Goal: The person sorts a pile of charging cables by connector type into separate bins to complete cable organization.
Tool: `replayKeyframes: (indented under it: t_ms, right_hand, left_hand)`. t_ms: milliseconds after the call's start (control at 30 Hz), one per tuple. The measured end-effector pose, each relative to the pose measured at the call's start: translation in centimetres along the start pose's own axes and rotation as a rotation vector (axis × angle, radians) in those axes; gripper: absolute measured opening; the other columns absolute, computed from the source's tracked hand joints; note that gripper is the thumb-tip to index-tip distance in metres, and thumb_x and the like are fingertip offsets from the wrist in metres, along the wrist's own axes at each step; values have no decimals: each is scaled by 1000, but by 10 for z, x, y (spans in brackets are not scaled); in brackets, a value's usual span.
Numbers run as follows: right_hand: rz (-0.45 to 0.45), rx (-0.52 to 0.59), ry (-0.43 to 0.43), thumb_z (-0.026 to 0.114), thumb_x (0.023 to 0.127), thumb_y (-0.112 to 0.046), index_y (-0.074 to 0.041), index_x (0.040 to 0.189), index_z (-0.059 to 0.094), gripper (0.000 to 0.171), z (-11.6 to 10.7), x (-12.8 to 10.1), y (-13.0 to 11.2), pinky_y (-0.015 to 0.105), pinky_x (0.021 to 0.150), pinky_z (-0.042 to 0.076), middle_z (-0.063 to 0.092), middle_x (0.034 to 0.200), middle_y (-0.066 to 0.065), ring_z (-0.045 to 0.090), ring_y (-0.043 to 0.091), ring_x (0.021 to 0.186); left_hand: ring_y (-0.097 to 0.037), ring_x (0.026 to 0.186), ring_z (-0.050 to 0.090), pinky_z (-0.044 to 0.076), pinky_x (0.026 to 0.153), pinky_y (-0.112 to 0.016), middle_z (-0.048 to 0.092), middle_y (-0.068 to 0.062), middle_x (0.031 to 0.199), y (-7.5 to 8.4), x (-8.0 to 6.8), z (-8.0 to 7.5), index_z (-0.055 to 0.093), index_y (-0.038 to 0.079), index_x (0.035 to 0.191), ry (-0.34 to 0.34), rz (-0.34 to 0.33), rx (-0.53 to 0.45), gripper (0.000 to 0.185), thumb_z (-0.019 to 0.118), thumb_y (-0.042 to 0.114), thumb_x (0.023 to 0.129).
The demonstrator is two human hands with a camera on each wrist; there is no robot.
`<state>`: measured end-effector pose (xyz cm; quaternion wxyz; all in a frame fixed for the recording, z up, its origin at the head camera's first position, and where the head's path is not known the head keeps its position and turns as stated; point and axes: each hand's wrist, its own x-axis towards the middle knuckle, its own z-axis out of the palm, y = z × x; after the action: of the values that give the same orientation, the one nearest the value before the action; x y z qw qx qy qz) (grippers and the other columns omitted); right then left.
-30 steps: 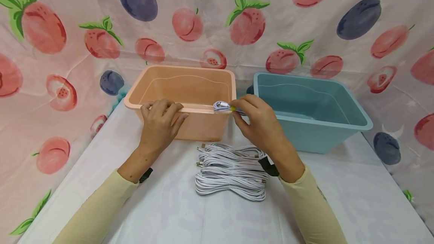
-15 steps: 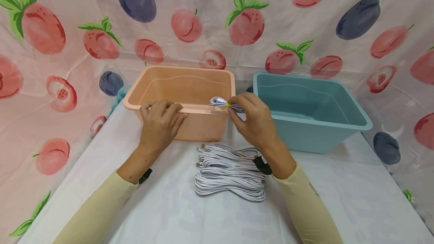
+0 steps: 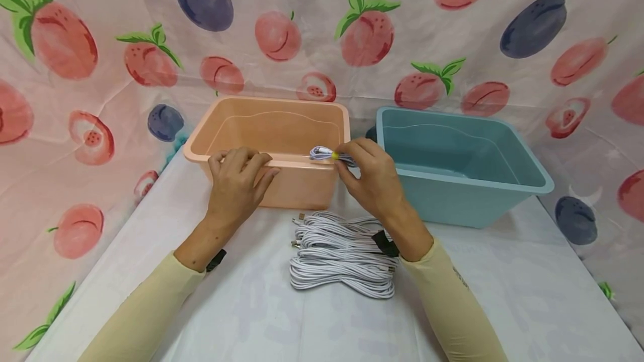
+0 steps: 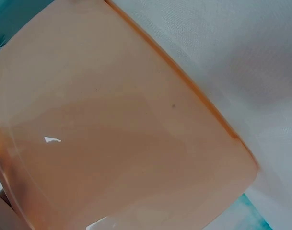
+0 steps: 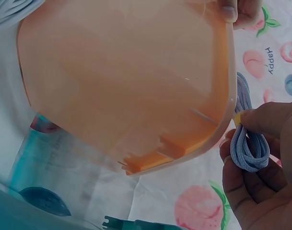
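My right hand [image 3: 369, 175] pinches a small coiled white cable [image 3: 324, 154] with a yellow tie over the front right rim of the orange bin [image 3: 274, 127]. In the right wrist view the same coiled cable [image 5: 249, 143] sits between my fingers [image 5: 261, 120], just outside the orange bin's [image 5: 122, 81] edge. My left hand [image 3: 236, 183] grips the orange bin's front rim, fingers curled over it. The left wrist view is filled by the orange bin's wall [image 4: 122, 129]. A pile of coiled white cables [image 3: 342, 253] lies on the table between my forearms.
A teal bin [image 3: 453, 161] stands to the right of the orange one. Both rest on a white tablecloth [image 3: 251, 317]. A fruit-print cloth [image 3: 322, 32] hangs behind and at both sides.
My right hand has carried the small coiled cable a little to the left, further over the orange bin's rim. The left hand has stayed on the rim.
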<state>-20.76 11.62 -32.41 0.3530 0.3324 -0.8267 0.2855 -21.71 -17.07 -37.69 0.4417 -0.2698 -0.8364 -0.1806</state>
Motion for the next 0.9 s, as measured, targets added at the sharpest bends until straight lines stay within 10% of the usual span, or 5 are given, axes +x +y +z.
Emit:
replayKeyframes:
  t_ms: [900]
  right_hand:
    - [2,11,-13,79,93,-1,-1,113,73,21,6,-1,5,37,79,56,70,100,11,65,26,88]
  left_hand:
    - [-37,100,63,34,94,-64,65,-16,103,1,-1,0,71,5,112,2,-1,1,34,77,35,98]
